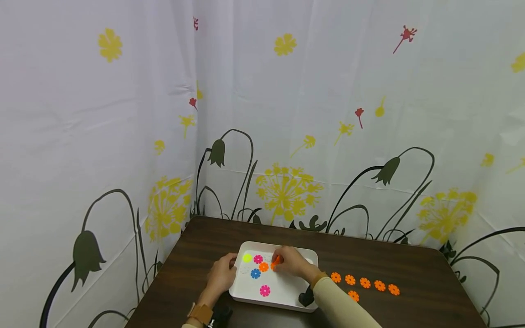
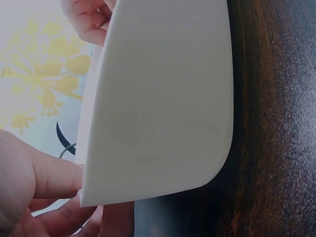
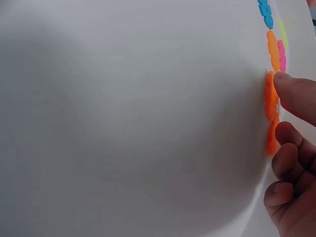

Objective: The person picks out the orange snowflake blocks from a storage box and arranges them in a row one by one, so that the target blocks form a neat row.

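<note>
A white tray point(image 1: 283, 294) holds small notched, flower-shaped discs. My left hand point(image 1: 221, 275) grips the tray's left edge; the left wrist view shows its thumb point(image 2: 57, 177) and fingers at a corner of the tray point(image 2: 163, 108). Inside the tray, my right hand point(image 1: 292, 263) pinches an orange disc point(image 1: 276, 261). Around it lie another orange disc point(image 1: 264, 267), a blue disc point(image 1: 255, 274), a yellow disc point(image 1: 247, 258), two pink discs point(image 1: 265, 290) and faint clear discs point(image 1: 244, 270). The right wrist view shows orange discs point(image 3: 271, 98) beside the thumb and curled fingers.
On the dark wooden table point(image 1: 418, 273), right of the tray, several orange discs point(image 1: 365, 283) lie in a row, with one more orange disc point(image 1: 353, 296) nearer me. A white curtain point(image 1: 254, 91) with flower prints hangs behind the table and along its left side.
</note>
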Demonstrator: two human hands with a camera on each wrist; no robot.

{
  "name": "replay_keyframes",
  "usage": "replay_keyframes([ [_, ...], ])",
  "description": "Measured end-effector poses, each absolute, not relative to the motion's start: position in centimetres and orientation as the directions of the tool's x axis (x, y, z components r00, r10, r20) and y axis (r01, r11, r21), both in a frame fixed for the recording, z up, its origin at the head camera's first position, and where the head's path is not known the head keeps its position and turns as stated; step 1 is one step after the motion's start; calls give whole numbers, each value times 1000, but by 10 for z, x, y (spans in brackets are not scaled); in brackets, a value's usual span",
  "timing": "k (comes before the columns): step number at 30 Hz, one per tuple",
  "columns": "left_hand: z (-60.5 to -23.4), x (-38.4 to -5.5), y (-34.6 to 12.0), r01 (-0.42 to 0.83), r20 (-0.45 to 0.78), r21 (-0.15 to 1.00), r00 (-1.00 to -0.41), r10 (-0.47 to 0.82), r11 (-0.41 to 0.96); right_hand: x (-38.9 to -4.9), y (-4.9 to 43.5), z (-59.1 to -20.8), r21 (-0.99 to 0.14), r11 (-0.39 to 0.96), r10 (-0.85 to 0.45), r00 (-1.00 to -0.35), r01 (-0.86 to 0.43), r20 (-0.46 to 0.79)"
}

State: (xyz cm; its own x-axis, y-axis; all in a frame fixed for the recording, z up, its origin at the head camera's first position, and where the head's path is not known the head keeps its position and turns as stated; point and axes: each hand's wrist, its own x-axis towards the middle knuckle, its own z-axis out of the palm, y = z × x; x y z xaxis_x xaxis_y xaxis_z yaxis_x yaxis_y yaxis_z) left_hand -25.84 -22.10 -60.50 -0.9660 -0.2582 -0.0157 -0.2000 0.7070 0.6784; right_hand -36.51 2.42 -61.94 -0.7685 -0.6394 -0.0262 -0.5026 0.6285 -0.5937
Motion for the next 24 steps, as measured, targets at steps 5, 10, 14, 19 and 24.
replay_keyframes([
  [5,-604,-262,-221,-193,-9,672,-967,-253,715,-367,24,-624,-589,634,-629,-777,-501,-17],
  [10,-608,-259,-220,-195,-21,673,-969,-245,713,-363,24,-628,-569,653,-623,-781,-501,-27],
  [14,-610,-257,-218,-192,-26,676,-971,-237,712,-358,26,-626,-552,668,-616,-787,-499,-34],
  [19,-610,-260,-221,-196,-17,672,-968,-250,714,-357,24,-619,-555,666,-615,-788,-497,-31],
  [24,-607,-260,-222,-198,-15,667,-967,-254,718,-356,23,-614,-579,638,-637,-770,-508,-27],
])
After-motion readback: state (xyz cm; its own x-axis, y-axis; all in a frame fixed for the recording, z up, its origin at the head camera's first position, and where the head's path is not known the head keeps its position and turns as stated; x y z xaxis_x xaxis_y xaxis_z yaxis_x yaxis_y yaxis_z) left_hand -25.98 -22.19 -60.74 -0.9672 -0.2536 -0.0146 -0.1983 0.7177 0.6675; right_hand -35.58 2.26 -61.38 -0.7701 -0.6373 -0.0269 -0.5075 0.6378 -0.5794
